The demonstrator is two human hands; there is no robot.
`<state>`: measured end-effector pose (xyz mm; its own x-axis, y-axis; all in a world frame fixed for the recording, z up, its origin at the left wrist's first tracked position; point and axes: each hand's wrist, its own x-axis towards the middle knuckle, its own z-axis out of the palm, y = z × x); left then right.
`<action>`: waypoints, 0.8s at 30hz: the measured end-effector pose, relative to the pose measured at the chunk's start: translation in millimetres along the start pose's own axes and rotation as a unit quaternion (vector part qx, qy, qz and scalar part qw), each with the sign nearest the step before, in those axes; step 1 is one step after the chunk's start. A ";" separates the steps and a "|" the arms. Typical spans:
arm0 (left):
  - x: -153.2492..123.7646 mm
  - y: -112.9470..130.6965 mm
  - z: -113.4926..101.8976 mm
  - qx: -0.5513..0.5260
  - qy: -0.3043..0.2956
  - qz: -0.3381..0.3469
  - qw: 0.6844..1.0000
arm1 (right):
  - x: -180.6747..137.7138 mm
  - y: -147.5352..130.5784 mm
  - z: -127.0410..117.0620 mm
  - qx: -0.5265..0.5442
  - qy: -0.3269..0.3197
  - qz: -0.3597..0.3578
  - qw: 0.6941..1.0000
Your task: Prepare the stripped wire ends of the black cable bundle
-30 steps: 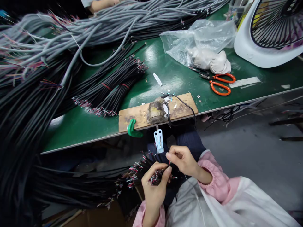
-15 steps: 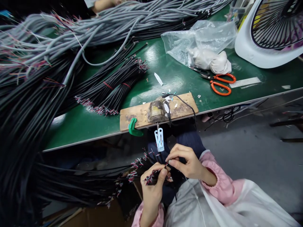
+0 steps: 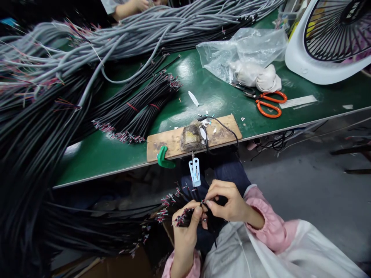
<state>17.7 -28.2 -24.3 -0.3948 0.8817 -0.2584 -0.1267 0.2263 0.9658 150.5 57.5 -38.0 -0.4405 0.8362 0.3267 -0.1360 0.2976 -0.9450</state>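
Observation:
My left hand (image 3: 187,224) is wrapped round a bundle of black cables (image 3: 184,217), whose stripped red, white and dark wire ends stick out past the thumb. One cable end is raised between its thumb and index finger. There, the thumb and index finger of my right hand (image 3: 224,200) pinch the thin coloured wires (image 3: 203,201) of that cable. Just above both hands hangs a light-blue clothespin (image 3: 195,172), fixed to a metal rod below a wooden board (image 3: 171,141). More black cables with bare coloured ends (image 3: 171,204) lie beside my left hand.
A green clamp (image 3: 165,157) grips the board at the table edge (image 3: 95,173). Orange-handled scissors (image 3: 269,104), a plastic bag (image 3: 243,50) and a fan (image 3: 324,46) stand to the right. Grey cables (image 3: 121,38) and tied black cables (image 3: 142,104) cover the left. Another person's hand (image 3: 140,5) shows at the back.
My right fingers have shifted slightly at the wires, and the coloured strands now show more spread between both hands. At the back, the other person's hand has come further into view.

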 end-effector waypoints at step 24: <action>29.6 31.8 -14.0 0.081 -0.033 0.160 0.983 | 37.0 29.7 25.8 0.424 -0.014 0.273 0.863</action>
<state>-10.8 -0.8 -1.5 -0.3302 0.9423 0.0554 0.1434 -0.0079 0.9896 107.3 85.4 -54.4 -0.6644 0.7298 -0.1612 -0.4965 -0.5921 -0.6347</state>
